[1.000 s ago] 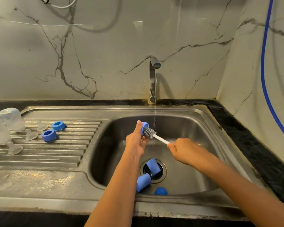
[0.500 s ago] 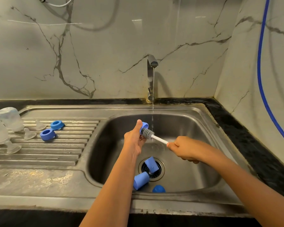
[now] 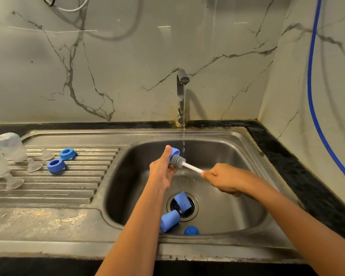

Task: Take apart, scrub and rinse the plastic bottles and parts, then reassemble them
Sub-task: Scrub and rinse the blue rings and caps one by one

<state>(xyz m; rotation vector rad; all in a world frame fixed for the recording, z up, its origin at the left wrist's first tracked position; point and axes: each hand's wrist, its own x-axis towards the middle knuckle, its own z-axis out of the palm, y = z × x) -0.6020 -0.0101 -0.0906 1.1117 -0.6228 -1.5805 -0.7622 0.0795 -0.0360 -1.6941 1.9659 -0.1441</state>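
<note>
Steel rim: the sink (image 3: 207, 250) had its worn front lip nearest me, under both forearms.
Basin floor: one blue cap (image 3: 170, 220) lay on its side near the front wall, and a second cap (image 3: 183, 201) lay tipped across the drain (image 3: 192, 213). A rounded blue piece (image 3: 191, 230) sat just beside them. I judged all three were waiting there for scrubbing.
Left hand: I saw the left hand (image 3: 161, 172) gripping a blue collar (image 3: 174, 151) above the basin. The thumb ran up its outer side, the fingers curled behind, and the opening faced the brush.
Right hand: the right hand (image 3: 221, 179) was a closed fist round the white handle of the brush (image 3: 187, 165). The grey bristle head pressed into the collar, an angle that I judged let the bristles reach inside.
Water: a thin stream (image 3: 184, 136) fell past the brush neck. I could not tell whether it touched.
Drainboard: on the ribbed drainboard (image 3: 68, 182), well apart to the left, lay two spare collars (image 3: 55, 165), clear teats (image 3: 34, 165) and upturned bottles (image 3: 10, 147), probably set there to drain.
Tap: the tap (image 3: 180, 96) stood at the back rim, running.
Wall: the marble wall (image 3: 127, 66) was veined, with a blue hose (image 3: 315, 96) hanging down its right side.
</note>
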